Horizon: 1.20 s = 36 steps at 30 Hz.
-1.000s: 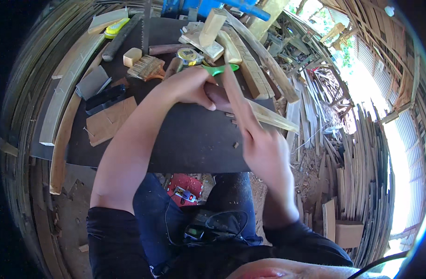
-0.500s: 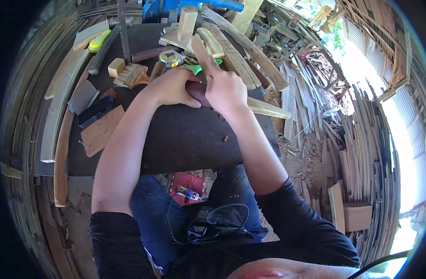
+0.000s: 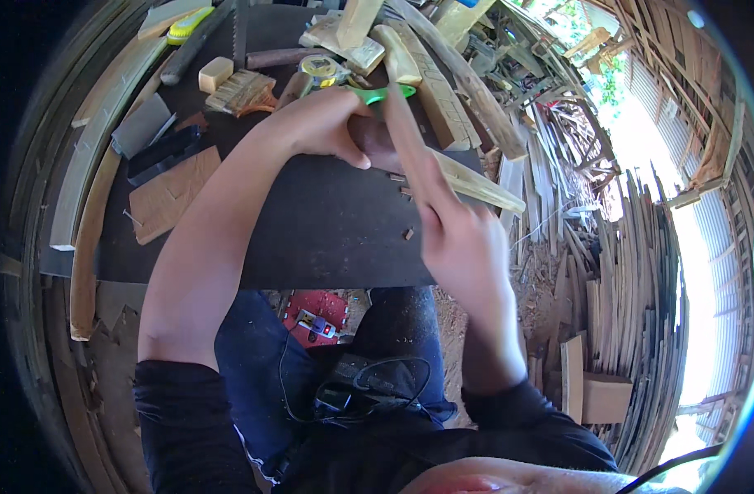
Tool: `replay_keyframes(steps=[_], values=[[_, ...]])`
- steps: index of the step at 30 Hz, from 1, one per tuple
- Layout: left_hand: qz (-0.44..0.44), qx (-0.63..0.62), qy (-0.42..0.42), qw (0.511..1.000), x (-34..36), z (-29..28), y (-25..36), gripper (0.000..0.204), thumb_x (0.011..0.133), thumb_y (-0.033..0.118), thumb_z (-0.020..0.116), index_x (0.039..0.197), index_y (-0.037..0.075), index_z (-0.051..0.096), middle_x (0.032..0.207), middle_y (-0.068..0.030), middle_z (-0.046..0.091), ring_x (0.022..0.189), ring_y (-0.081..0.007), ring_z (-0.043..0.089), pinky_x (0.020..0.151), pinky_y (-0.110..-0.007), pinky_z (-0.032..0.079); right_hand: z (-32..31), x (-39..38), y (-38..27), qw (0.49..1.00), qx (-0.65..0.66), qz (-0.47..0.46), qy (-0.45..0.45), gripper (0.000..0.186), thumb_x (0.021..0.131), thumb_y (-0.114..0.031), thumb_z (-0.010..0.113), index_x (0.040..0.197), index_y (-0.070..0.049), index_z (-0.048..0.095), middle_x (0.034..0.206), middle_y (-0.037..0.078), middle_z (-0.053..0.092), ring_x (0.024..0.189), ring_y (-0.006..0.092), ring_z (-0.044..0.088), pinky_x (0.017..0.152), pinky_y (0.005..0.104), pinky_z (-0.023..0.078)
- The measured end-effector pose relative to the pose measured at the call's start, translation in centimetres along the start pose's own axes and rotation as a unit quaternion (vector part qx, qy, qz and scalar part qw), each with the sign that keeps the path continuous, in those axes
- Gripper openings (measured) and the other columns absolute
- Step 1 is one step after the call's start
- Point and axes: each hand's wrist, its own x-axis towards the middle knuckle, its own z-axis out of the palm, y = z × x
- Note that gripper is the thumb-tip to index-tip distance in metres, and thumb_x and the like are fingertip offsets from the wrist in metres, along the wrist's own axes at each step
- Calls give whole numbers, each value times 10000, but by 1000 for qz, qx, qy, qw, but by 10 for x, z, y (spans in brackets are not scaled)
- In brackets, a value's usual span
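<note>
My right hand [image 3: 463,235] is closed around the near end of a long, flat, light-brown wooden stick [image 3: 408,140], which points away from me across the right part of the bench. My left hand [image 3: 336,128] curls around a dark reddish-brown wooden piece [image 3: 372,138] and holds it low over the bench top. The stick's far part passes beside that piece; whether they touch I cannot tell. Just beyond both hands lies a bright green object [image 3: 385,93], partly hidden. A pale tapered wooden bar [image 3: 480,185] sticks out to the right from behind the stick.
A tape measure [image 3: 321,69], a wide bristle brush [image 3: 241,92] and a tan block [image 3: 215,74] lie beyond my left forearm. At left are a black tool [image 3: 164,154], a brown board [image 3: 175,193] and long timbers [image 3: 105,156]. Small chips dot the dark bench [image 3: 327,239].
My right hand has drawn back toward me and to the right with the stick, away from the reddish-brown piece. My left hand keeps its hold. The view has shifted slightly.
</note>
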Motion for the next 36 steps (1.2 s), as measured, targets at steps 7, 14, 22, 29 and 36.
replay_keyframes(steps=[7, 14, 22, 29, 36], values=[[15, 22, 16, 1000, 4, 1, -7, 685, 630, 290, 969, 1188, -41, 751, 1119, -223, 770, 1082, -372, 730, 966, -429, 559, 39, 133, -3, 998, 40, 41, -13, 553, 895, -122, 655, 1439, -78, 565, 960, 255, 770, 945, 439, 774, 833, 545, 631], [30, 16, 5, 999, 2, 1, -8, 679, 640, 298, 955, 1204, -26, 761, 1125, -214, 771, 1088, -362, 733, 987, -425, 554, 51, 126, -9, 995, 52, 80, 12, 561, 937, -174, 660, 1486, -92, 575, 947, 273, 760, 921, 458, 762, 833, 557, 624], [17, 42, 28, 999, -3, 3, -8, 616, 646, 279, 958, 1169, 3, 787, 1096, -200, 783, 1053, -346, 746, 942, -420, 564, 29, 26, 4, 993, 98, -7, 70, 610, 935, -108, 664, 1535, -95, 549, 880, 268, 725, 818, 517, 702, 743, 589, 576], [-58, -34, -78, 995, 1, -6, 6, 630, 644, 191, 971, 1195, -32, 760, 1082, -200, 783, 1025, -323, 755, 900, -403, 564, -31, -45, -2, 999, 38, -7, -30, 721, 945, -180, 684, 1625, -137, 450, 656, 213, 677, 584, 443, 693, 605, 565, 587], [46, -16, 7, 999, -2, 1, -5, 608, 638, 186, 971, 1163, -35, 759, 1026, -193, 785, 973, -311, 767, 850, -407, 575, 1, 21, -12, 999, 4, 40, -10, 610, 936, -151, 665, 1537, -131, 562, 762, 268, 712, 723, 488, 723, 716, 579, 604]])
